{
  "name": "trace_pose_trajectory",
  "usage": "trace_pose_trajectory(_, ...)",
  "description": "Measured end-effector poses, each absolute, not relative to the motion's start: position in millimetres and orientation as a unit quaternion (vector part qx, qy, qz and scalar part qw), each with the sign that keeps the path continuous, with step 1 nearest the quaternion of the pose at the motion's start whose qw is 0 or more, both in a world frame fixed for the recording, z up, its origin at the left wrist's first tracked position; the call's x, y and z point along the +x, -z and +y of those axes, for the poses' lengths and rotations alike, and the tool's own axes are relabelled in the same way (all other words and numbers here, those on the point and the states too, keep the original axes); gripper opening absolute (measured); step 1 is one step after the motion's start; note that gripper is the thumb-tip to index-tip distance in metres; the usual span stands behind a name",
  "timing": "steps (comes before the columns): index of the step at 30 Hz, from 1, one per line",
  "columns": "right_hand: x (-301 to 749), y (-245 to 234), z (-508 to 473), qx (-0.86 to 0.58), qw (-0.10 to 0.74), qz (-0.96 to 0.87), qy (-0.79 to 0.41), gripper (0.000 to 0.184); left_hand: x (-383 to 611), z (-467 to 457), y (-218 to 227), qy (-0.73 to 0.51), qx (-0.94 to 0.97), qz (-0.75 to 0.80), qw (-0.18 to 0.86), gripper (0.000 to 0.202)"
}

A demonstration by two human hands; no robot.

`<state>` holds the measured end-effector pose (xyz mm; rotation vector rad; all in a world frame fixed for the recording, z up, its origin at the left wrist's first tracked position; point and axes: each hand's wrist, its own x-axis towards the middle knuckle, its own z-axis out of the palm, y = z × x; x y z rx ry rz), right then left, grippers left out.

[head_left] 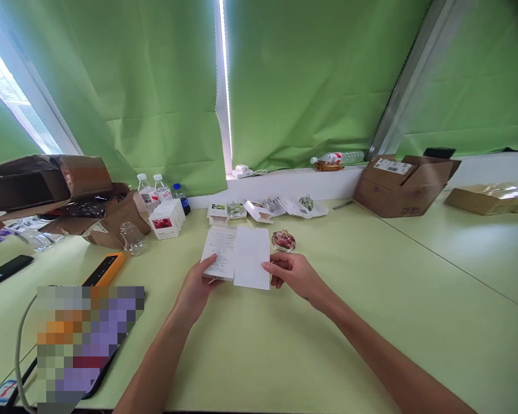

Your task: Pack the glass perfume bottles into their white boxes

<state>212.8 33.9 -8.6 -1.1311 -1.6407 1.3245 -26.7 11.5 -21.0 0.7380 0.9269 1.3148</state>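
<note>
My left hand [196, 288] is closed on a small white box [220, 248] with lines of small print and a barcode at its lower edge, thumb on the printed face. Beside that face is a blank white panel [251, 257]; whether it is joined to the box I cannot tell. My right hand [296, 276] pinches the panel's right edge between thumb and fingers. Just behind my right hand, a round glass bottle [284, 241] with red contents and a gold-coloured top rests on the table [354, 322].
Glass ornaments lie on opened white boxes [300, 208] at the back. White boxes [167, 219] and plastic bottles [148, 192] stand at left, near cardboard boxes [86, 178]. An orange power strip [107, 269], cable [21, 345] and blurred phone lie nearer. Another carton [403, 187] stands right.
</note>
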Motion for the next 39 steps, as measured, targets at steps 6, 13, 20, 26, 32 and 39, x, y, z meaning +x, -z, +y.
trace_pose_trajectory(6,213.2,6.2,32.9,-0.451,0.373,-0.636,-0.503,0.032,-29.6,13.5,27.8,-0.547,0.410,0.470,0.558,0.036)
trace_pose_trajectory(13,214.1,5.7,33.1,-0.455,0.381,-0.637,-0.493,0.031,-26.6,12.4,27.8,-0.519,0.443,0.513,0.520,0.042)
trace_pose_trajectory(20,212.7,3.7,30.1,-0.449,0.380,-0.635,-0.501,0.032,-21.2,8.6,22.8,-0.497,0.471,0.521,0.509,0.044)
trace_pose_trajectory(26,214.8,2.3,32.0,-0.461,0.391,-0.635,-0.481,0.032,-23.6,11.9,27.8,-0.513,0.467,0.519,0.499,0.038)
trace_pose_trajectory(32,216.7,6.8,35.5,-0.462,0.430,-0.617,-0.471,0.035,-21.9,10.0,22.3,-0.523,0.477,0.516,0.482,0.053)
trace_pose_trajectory(39,218.3,6.9,38.8,-0.453,0.476,-0.596,-0.462,0.035,-22.4,13.9,27.3,-0.545,0.463,0.516,0.471,0.038)
